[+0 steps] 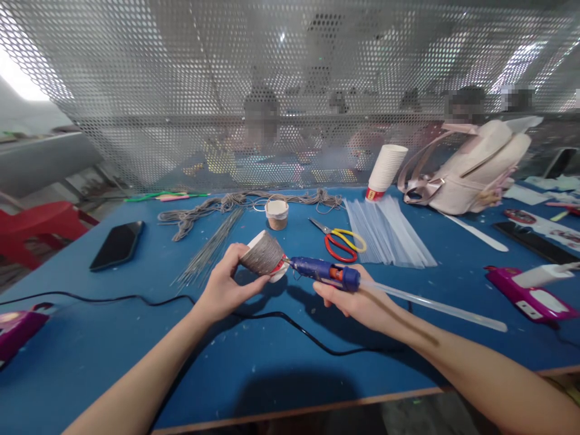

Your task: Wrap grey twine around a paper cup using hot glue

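My left hand [231,284] grips a paper cup [263,254] tilted on its side, its wall mostly wrapped in grey cord. Some red and white print shows bare near the right end of the cup. My right hand [347,299] is closed round a blue glue gun [317,269], whose nozzle is at that bare part; whether it touches I cannot tell. A long clear glue stick [444,306] sticks out of the gun's back. Beyond the cup stand a small lidded cup [277,215] and scissors [339,240] with red and yellow handles.
Grey cord [199,212] lies in tangles at the back, with cut strands [212,248] nearer. Glue sticks [389,232], stacked paper cups [386,172] and a backpack [475,163] are at right. A phone [118,244] lies left. Purple power strips [528,296] flank a black cable [312,341].
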A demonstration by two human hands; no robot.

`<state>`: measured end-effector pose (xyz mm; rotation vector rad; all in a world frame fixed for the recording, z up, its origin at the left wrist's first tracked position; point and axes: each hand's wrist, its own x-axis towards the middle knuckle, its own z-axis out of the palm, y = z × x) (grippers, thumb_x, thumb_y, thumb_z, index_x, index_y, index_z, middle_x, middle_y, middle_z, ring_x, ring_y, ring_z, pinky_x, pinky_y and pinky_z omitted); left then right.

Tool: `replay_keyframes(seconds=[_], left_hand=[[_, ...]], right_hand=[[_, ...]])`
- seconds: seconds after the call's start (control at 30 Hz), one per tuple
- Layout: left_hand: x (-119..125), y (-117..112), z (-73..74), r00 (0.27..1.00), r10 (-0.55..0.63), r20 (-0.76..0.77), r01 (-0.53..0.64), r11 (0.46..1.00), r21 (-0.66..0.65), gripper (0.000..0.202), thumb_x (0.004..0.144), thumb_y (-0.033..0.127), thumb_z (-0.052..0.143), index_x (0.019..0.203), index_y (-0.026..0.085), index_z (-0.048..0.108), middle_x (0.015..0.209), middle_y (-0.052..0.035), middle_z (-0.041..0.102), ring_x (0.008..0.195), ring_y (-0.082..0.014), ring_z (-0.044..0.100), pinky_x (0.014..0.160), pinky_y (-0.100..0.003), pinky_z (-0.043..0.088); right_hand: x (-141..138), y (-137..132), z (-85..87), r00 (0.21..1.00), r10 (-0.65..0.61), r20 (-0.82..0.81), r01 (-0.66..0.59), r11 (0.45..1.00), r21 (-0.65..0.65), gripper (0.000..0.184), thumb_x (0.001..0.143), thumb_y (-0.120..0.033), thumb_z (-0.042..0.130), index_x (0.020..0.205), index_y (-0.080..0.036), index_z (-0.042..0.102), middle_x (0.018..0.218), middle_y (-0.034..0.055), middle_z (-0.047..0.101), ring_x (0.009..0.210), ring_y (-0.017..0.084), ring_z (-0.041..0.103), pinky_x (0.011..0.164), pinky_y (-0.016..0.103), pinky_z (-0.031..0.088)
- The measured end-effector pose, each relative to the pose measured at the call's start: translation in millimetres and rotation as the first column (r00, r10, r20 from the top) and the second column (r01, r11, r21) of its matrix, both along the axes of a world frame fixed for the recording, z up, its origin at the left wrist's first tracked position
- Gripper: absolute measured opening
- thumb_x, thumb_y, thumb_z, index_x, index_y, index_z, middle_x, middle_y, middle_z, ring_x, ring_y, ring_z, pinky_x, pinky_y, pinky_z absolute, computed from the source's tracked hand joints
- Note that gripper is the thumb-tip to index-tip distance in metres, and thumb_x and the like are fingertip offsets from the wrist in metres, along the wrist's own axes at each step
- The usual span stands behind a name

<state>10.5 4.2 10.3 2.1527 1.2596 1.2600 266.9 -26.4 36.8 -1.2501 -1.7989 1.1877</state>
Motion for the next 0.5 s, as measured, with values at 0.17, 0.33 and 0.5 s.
replay_keyframes(seconds=[0.17, 0.33, 0.5], left_hand=[[-1.6, 0.5, -1.4, 0.999, -0.031, 0.028, 0.031, 0.999, 0.018, 0.019, 0.075, 0.03, 0.069, 0.084, 0.02, 0.055, 0.087, -0.0031, 0.059, 0.081, -0.0169, 0.056, 0.074, -0.031, 0.046], [0.1, -0.3, 0.1, 1.0, -0.006, 0.021, 0.006, 1.0, 0.003, 0.021, 0.075, 0.033, 0.069, 0.083, 0.02, 0.055, 0.086, -0.0032, 0.059, 0.08, -0.0172, 0.056, 0.074, -0.031, 0.047], [3.0, -0.9, 2.3, 0.999, 0.032, 0.004, -0.032, 0.999, 0.001, 0.023, 0.073, 0.035, 0.07, 0.081, 0.02, 0.055, 0.085, -0.0032, 0.059, 0.078, -0.0172, 0.055, 0.073, -0.031, 0.046]], right_hand=[[1.5, 5.5, 1.4, 1.0, -0.02, 0.009, 0.021, 0.996, -0.085, 0.034, 0.079, -0.043, 0.059, 0.058, -0.017, 0.053, 0.049, -0.0039, 0.05, 0.038, 0.006, 0.04, 0.041, 0.019, 0.035], [1.2, 3.7, 1.2, 1.0, -0.018, 0.004, 0.018, 0.997, -0.073, 0.035, 0.078, -0.044, 0.06, 0.057, -0.017, 0.052, 0.049, -0.0038, 0.05, 0.039, 0.006, 0.039, 0.041, 0.019, 0.034], [-3.3, -3.7, 2.1, 1.0, 0.015, 0.014, -0.015, 1.0, 0.009, 0.026, 0.078, -0.038, 0.06, 0.063, -0.018, 0.052, 0.052, -0.0035, 0.052, 0.043, 0.007, 0.04, 0.041, 0.019, 0.031]])
